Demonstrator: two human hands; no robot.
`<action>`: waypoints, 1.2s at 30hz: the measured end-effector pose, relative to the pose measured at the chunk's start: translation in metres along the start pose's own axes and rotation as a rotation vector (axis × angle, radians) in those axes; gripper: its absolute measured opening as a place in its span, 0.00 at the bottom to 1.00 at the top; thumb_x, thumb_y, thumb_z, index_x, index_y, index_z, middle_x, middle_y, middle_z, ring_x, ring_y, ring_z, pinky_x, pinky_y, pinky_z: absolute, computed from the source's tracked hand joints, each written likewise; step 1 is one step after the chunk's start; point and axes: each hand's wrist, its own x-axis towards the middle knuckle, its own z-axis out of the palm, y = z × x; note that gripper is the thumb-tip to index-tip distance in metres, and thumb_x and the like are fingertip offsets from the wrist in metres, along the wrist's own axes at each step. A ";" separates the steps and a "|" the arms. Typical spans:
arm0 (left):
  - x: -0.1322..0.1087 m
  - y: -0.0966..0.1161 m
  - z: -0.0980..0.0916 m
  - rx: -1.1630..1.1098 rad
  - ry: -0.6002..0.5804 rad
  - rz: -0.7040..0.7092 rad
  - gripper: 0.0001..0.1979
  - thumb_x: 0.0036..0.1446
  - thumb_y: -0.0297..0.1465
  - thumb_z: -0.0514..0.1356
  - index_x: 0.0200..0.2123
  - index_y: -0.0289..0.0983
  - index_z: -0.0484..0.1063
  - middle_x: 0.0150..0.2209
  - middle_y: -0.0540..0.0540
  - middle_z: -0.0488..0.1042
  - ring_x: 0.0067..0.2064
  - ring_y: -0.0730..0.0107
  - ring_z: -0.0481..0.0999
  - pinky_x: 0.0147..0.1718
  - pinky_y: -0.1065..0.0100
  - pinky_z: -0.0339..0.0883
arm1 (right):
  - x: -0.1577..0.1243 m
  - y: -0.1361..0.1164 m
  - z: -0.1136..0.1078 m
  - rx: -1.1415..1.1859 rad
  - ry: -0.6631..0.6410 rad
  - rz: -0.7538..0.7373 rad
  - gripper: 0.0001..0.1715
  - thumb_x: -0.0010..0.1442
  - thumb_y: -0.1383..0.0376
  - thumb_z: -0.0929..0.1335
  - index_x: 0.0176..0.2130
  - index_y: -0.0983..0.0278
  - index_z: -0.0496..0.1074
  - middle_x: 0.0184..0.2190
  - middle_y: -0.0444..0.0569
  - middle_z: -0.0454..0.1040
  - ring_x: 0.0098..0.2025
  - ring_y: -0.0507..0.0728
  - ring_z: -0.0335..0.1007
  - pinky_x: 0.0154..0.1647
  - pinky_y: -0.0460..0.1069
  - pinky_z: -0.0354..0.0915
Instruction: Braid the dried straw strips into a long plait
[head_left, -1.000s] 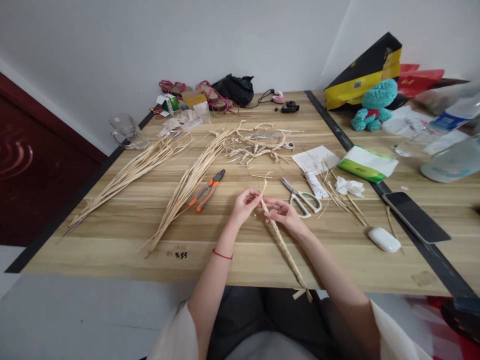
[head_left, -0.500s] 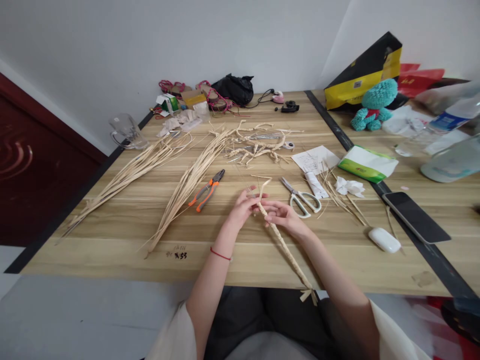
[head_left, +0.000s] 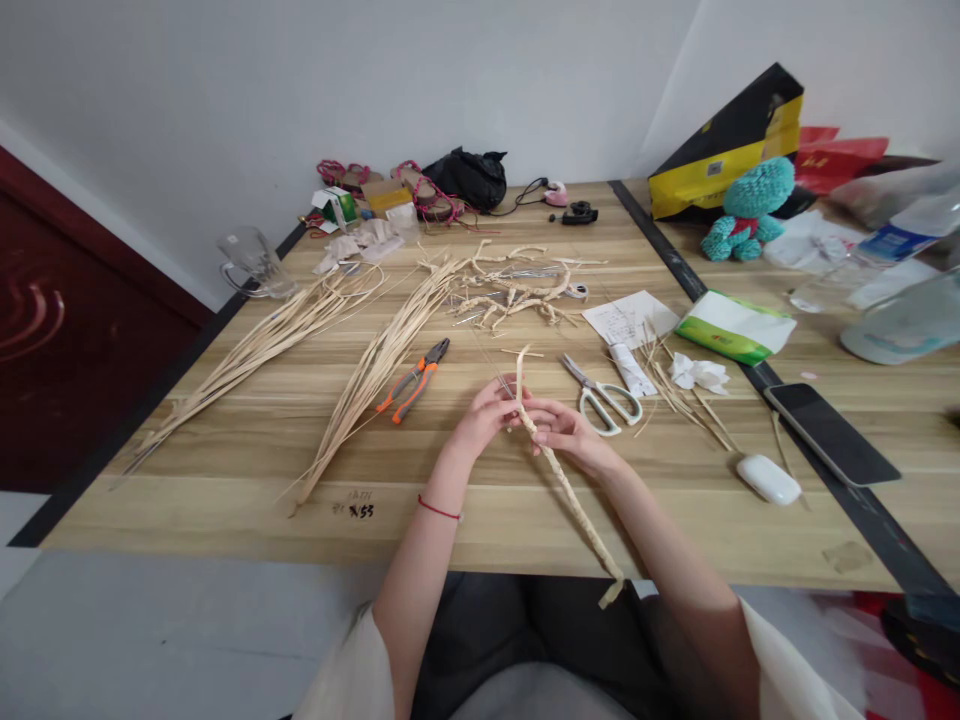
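Both my hands work a pale straw braid [head_left: 574, 505] that runs from my fingers down past the near edge of the wooden table [head_left: 225, 500]. My left hand [head_left: 486, 417] pinches the braid's upper end, where loose straw strands [head_left: 519, 370] stick up. My right hand [head_left: 568, 432] grips the braid just below, fingers curled round it. The two hands touch at the braid's top. The braid's tied tail hangs over my lap.
Orange-handled pliers [head_left: 415, 378] lie left of my hands, white-handled scissors [head_left: 606, 395] right of them. Long straw bundles [head_left: 262, 345] spread across the left. Braided pieces [head_left: 517, 290], a glass jug [head_left: 251, 262], a phone [head_left: 831, 432], a white mouse [head_left: 769, 478], and a teal plush toy [head_left: 750, 208] are around.
My hands have drawn closer together on the braid's top. The loose strands have shifted from bent over to standing more upright. The braid's tail has swung slightly.
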 end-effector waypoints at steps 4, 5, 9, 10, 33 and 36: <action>0.003 -0.006 -0.002 0.141 0.145 0.176 0.28 0.41 0.32 0.68 0.46 0.41 0.61 0.45 0.48 0.68 0.35 0.76 0.70 0.32 0.71 0.67 | 0.002 0.004 -0.003 -0.042 0.106 -0.044 0.31 0.50 0.67 0.73 0.53 0.57 0.67 0.44 0.50 0.75 0.40 0.55 0.72 0.34 0.48 0.71; 0.004 -0.008 -0.002 0.181 0.187 0.212 0.29 0.40 0.32 0.68 0.45 0.42 0.60 0.45 0.49 0.67 0.34 0.78 0.70 0.33 0.71 0.68 | 0.002 0.005 -0.005 -0.060 0.131 -0.052 0.31 0.49 0.66 0.73 0.53 0.57 0.67 0.44 0.50 0.75 0.38 0.55 0.72 0.34 0.49 0.71; 0.008 -0.015 -0.001 0.290 0.262 0.258 0.25 0.40 0.35 0.69 0.39 0.40 0.60 0.37 0.52 0.69 0.31 0.79 0.70 0.33 0.72 0.66 | 0.003 0.008 -0.009 -0.135 0.201 -0.078 0.33 0.49 0.64 0.74 0.54 0.56 0.66 0.44 0.48 0.74 0.34 0.53 0.72 0.35 0.50 0.70; 0.009 -0.016 0.000 0.286 0.271 0.249 0.22 0.42 0.36 0.69 0.37 0.38 0.61 0.34 0.52 0.69 0.30 0.79 0.70 0.32 0.72 0.66 | 0.003 0.008 -0.009 -0.147 0.212 -0.081 0.33 0.48 0.64 0.74 0.54 0.56 0.66 0.44 0.48 0.74 0.33 0.52 0.72 0.35 0.50 0.70; 0.010 -0.019 -0.013 0.007 0.240 -0.111 0.13 0.37 0.31 0.71 0.30 0.34 0.77 0.30 0.47 0.77 0.26 0.81 0.69 0.26 0.76 0.60 | 0.003 0.005 -0.009 -0.224 0.292 -0.128 0.35 0.48 0.63 0.75 0.54 0.55 0.65 0.47 0.49 0.71 0.29 0.49 0.69 0.33 0.48 0.68; 0.009 -0.017 -0.015 0.064 0.207 -0.114 0.14 0.38 0.32 0.70 0.31 0.34 0.77 0.32 0.46 0.78 0.27 0.79 0.70 0.28 0.75 0.61 | 0.002 0.004 -0.009 -0.215 0.284 -0.118 0.36 0.48 0.63 0.75 0.55 0.55 0.65 0.48 0.49 0.71 0.29 0.50 0.69 0.33 0.49 0.68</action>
